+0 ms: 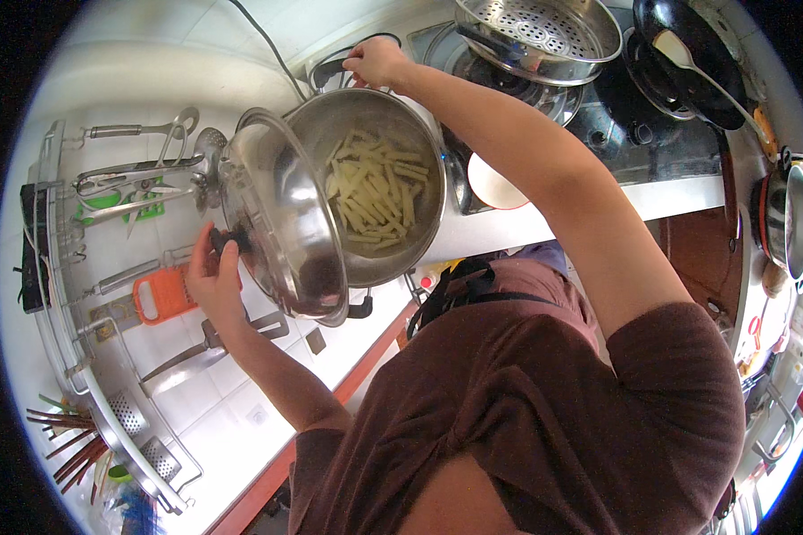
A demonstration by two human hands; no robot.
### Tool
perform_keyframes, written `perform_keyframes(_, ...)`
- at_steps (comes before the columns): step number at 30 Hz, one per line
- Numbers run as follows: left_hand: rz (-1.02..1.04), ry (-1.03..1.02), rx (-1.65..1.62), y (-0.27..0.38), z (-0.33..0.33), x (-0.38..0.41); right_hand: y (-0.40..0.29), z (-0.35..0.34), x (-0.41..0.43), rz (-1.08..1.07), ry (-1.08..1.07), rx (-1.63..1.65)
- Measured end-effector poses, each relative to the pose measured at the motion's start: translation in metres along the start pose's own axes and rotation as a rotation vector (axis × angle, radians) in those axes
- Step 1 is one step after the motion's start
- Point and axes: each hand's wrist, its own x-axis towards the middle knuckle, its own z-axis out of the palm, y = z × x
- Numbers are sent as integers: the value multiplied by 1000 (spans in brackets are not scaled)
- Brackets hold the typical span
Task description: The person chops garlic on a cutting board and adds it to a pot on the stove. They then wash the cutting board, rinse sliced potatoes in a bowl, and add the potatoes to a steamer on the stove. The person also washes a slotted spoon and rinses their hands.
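Observation:
A wide metal pan (415, 254) stands before me with pale, peeled vegetable strips (375, 187) in it. My left hand (221, 281) grips the dark knob (231, 241) of a domed metal lid (288, 221), which is tilted on edge over the pan's left side. My right hand (377, 61) is at the far side of the pan, by its black side handle (328, 72) and a dark cord; its fingertips are partly hidden, so I cannot tell whether they hold anything.
On the right, a steamer pot (542, 67) stands on the black glass stove (676, 147) near a wok (716, 87). A white bowl (495, 184) sits under my right arm. Utensils, an orange-handled tool (167, 294) and a cleaver (181, 368) hang from a wall rack at left.

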Motion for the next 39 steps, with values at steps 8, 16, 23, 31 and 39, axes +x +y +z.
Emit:
perform_keyframes(8,18,68,-4,-3,2,-4,-14,27,35,-66,-113,-146)
perform_keyframes(16,-63,97,-61,7,-3,-17,-31,8,13,-89,-77,-238)
perform_keyframes(23,-47,19,-28,11,10,-7,-5,-79,-67,-53,-14,377)
perform_keyframes(31,135,-210,155,5,70,10,29,-172,-201,95,50,379)
perform_keyframes(39,381,-189,538,23,95,10,86,-233,-309,206,393,442)
